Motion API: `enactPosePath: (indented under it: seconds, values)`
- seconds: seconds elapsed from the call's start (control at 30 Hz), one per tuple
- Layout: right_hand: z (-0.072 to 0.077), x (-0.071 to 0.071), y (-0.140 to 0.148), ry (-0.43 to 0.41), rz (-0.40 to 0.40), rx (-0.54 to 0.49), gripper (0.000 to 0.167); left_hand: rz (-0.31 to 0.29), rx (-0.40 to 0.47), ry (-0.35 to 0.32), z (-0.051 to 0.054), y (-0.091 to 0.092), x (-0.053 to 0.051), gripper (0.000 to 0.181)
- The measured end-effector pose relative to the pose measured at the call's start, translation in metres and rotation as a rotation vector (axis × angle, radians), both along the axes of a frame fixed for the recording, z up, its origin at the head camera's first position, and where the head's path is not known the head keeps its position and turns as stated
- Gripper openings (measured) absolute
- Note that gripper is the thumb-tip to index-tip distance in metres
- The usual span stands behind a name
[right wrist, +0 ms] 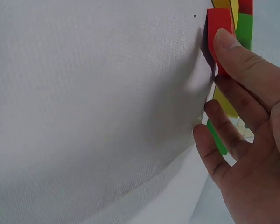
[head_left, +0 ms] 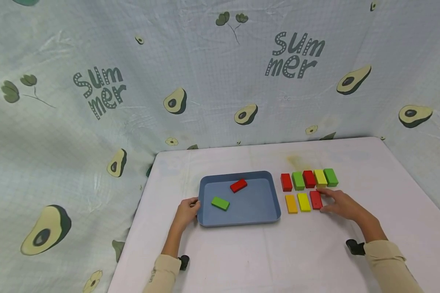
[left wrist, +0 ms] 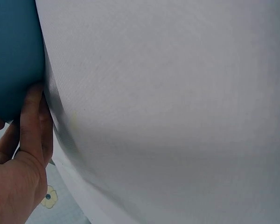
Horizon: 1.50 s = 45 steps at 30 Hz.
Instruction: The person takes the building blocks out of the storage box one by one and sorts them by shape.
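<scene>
A blue-grey tray (head_left: 252, 208) lies on the table, holding a red block (head_left: 238, 186) and a green block (head_left: 220, 203). At the tray's left edge is my left hand (head_left: 188, 211); its fingers and thumb grip the rim, as the left wrist view also shows on the tray's side (left wrist: 16, 56). Over on the right, my right hand (head_left: 340, 205) pinches a red block (head_left: 316, 200) at the right end of the front row, thumb and forefinger on its two ends. The right wrist view shows the thumb on this red block (right wrist: 218, 21), other fingers spread apart.
Beside the held block stand a yellow block (head_left: 303, 202) and an orange-yellow block (head_left: 291, 204). Behind them runs a row of several red, green and yellow blocks (head_left: 298, 180). A white cloth covers the table (head_left: 234, 256); a printed curtain (head_left: 205, 61) hangs behind.
</scene>
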State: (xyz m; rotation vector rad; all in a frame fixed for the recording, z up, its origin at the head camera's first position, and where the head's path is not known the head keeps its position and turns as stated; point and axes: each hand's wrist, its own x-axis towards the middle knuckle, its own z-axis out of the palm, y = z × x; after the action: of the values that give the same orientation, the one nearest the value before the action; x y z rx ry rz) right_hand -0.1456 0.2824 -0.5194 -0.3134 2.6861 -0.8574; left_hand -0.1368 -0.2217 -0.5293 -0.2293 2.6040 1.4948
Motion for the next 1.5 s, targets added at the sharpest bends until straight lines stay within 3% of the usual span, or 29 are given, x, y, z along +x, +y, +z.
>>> enactPosePath:
  seconds: [0.37,0.87,1.03,1.23,1.5]
  values:
    - [-0.005,-0.007,0.0,0.038,0.061,0.042,0.07,0.02,0.007,-0.006,0.001,0.001,0.0,0.037]
    - [0.002,-0.005,-0.004,-0.018,0.002,0.087,0.08,0.009,0.006,-0.011,0.002,0.001,0.0,0.037]
    - [0.01,-0.002,-0.008,0.02,-0.023,0.087,0.077,0.013,0.006,-0.007,0.003,0.001,0.001,0.036]
    - [0.015,-0.003,-0.016,0.07,-0.065,-0.015,0.07,0.011,0.018,0.001,0.004,0.0,0.002,0.037]
    - [0.008,-0.005,-0.033,0.204,-0.042,-0.133,0.068,0.013,0.009,-0.006,0.003,0.0,0.002,0.036]
